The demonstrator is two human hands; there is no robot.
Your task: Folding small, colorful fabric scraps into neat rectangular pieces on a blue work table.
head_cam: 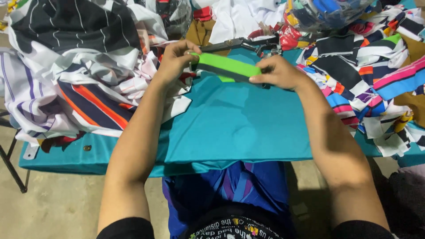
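Green-and-black fabric strip is pinched at both ends by left hand and right hand above teal cloth.

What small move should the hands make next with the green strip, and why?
Probably lower the green strip flat onto the teal cloth. The left hand and right hand pinch its two ends and hold it stretched just above the cloth, which lies spread smooth beneath, with piles of striped fabric to the side.

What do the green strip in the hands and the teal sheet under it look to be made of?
Green strip: looks like knit fabric, matte, with a dark stripe; it bends softly between the hands. Teal sheet: smooth woven or knit cloth, slight sheen, draping over the table edge; exact fibre unclear.
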